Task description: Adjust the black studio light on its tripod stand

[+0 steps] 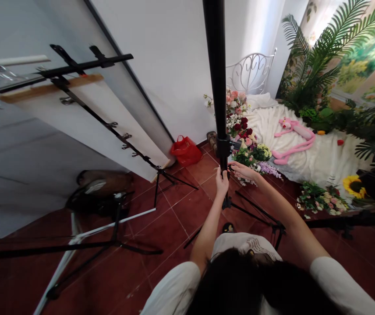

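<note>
left grip (222,183) clamped around black stand pole (216,65), upright on tripod (249,210); right grip (242,170) apart, just beside pole (cut flowers (249,153) close beyond); tripod over red tile floor (187,205).

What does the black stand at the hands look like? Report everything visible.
The black stand is a slim, matte tube, metal by its look, running out of the top of the view to a chunky black collar. Below that, a thinner section passes through the left hand, which grips it, while the right hand reaches in with its fingers beside it. Black tripod legs splay at its foot over the red floor tiles. It stands nearly upright.
</note>
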`<state>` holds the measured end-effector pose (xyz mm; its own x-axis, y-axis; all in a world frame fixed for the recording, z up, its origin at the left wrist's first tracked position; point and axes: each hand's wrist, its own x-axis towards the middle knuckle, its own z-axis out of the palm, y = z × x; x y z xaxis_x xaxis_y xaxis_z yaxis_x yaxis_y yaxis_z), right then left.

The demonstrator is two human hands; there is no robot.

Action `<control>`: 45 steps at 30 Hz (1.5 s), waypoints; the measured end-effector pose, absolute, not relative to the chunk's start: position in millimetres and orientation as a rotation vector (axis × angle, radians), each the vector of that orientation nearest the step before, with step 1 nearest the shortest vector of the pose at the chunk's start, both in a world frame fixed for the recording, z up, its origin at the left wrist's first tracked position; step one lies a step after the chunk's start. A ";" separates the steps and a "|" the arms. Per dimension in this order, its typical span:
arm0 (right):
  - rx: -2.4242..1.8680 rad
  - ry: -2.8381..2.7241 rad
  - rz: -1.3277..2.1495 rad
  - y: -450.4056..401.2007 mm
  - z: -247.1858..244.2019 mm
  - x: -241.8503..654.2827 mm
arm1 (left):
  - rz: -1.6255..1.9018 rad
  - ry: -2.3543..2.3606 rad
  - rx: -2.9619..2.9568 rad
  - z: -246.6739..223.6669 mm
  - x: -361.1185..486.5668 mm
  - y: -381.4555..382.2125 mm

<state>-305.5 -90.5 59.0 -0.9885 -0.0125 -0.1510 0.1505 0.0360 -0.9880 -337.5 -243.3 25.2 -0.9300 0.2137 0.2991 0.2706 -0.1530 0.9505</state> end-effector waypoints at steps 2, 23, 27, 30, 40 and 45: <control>0.174 2.108 -2.161 -88.7 58.4 -306.3 | -2.267 -2.020 -0.572 24.0 -338.0 -242.6; 0.381 2.555 -2.201 -102.0 74.6 -310.8 | -2.241 -2.045 -0.578 20.9 -338.7 -242.3; 0.229 2.485 -2.435 -102.4 107.2 -307.4 | -2.248 -2.039 -0.573 21.0 -338.6 -241.8; -0.052 2.424 -2.544 -121.3 148.9 -312.2 | -2.293 -2.032 -0.568 17.6 -338.9 -240.3; 0.124 2.757 -2.409 -180.1 192.7 -333.0 | -2.120 -2.041 -0.590 10.3 -334.7 -246.9; 0.235 2.663 -2.345 -179.3 150.2 -317.8 | -2.215 -2.050 -0.688 4.8 -337.0 -243.9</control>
<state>-317.8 -179.3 150.2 -0.9069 0.3605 0.2181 -0.1706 0.1591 -0.9724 -337.0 -243.9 4.8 -0.9002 0.2611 0.3486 0.3275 -0.1220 0.9370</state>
